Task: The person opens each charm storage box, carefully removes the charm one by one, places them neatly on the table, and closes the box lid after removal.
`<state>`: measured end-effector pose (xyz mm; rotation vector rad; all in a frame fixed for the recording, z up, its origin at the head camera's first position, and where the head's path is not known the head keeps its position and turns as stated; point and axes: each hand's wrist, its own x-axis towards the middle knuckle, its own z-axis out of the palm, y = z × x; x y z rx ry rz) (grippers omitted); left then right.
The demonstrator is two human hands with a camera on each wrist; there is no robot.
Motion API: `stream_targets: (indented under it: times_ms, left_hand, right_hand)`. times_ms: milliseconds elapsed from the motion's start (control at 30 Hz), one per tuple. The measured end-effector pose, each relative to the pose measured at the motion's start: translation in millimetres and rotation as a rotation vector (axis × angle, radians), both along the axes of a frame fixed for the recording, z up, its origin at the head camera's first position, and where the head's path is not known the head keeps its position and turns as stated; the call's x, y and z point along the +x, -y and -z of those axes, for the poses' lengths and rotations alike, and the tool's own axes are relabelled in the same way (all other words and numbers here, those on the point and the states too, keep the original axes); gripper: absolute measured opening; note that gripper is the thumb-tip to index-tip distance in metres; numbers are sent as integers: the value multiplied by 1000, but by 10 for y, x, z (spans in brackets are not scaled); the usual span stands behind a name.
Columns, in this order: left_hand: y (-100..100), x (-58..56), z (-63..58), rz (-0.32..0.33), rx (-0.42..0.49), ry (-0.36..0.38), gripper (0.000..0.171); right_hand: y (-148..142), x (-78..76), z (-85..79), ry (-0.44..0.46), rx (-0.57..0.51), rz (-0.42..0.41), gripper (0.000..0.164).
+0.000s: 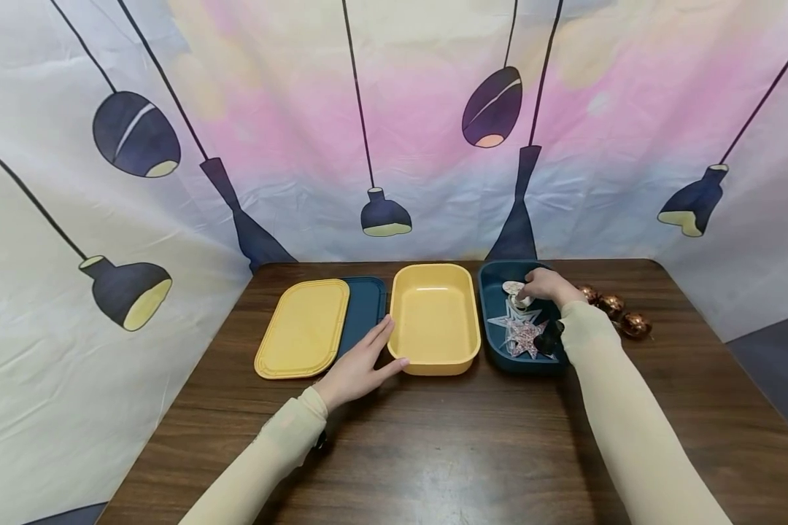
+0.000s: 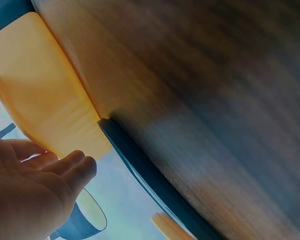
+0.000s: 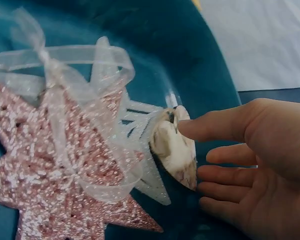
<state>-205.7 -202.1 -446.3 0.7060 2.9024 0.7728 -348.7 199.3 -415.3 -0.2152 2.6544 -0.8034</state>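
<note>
My left hand [image 1: 361, 368] lies at the near left corner of a yellow container [image 1: 399, 313], fingers straight along its side and thumb at its front rim. In the left wrist view, the fingers touch the container's outer wall [image 2: 45, 85]. My right hand [image 1: 548, 286] reaches into a dark blue container [image 1: 492, 343]. Its thumb touches a white ornament with brown edges [image 3: 177, 155], while the other fingertips are beside the ornament's edge. Near that hand lie a glittery pink star [image 3: 45, 155], tied with sheer ribbon, and a whitish star [image 1: 514, 315].
A yellow lid [image 1: 302, 328] partly overlaps a blue lid [image 1: 366, 306] to the left of the containers. Several shiny copper-coloured balls [image 1: 633, 325] rest right of the blue container. Behind the brown wooden table [image 1: 446, 452] hangs a cloth printed with lamps [image 1: 302, 131].
</note>
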Motion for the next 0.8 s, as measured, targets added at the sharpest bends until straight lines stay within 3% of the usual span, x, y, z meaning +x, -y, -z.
stream_targets:
  times_ms: [400,800]
  left_hand:
    - [-14,8,-7,-3,1,6,93]
    - [-18,4,-5,-9,-7,7,93]
  right_hand:
    - [25,2,64,-32,68,-57,64]
    - [73,-42,69,-26,99,-60,66]
